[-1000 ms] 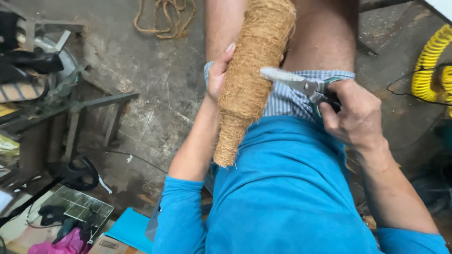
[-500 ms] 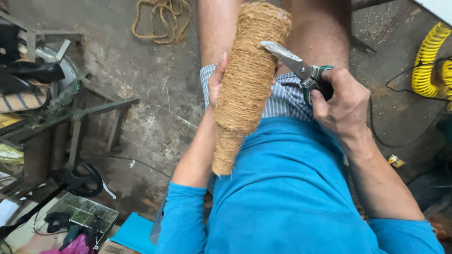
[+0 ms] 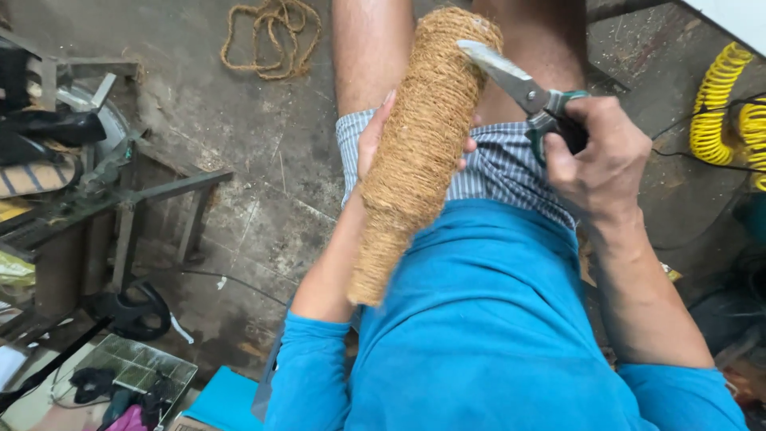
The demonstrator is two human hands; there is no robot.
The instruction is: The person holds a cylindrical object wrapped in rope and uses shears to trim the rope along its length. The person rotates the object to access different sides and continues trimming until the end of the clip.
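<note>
A long coir-wrapped roll (image 3: 419, 152) lies along the person's lap, the left hand (image 3: 373, 140) wrapped around its side. The right hand (image 3: 600, 152) grips green-handled scissors (image 3: 523, 88), blades together, touching the roll's far end.

A long pole wrapped tightly in brown coir rope (image 3: 419, 144) lies slanted across the person's lap, thicker at the far end and narrowing toward the body. Green-handled scissors (image 3: 531, 96) sit just beside its far end, steel blades closed and pointing at the rope.
</note>
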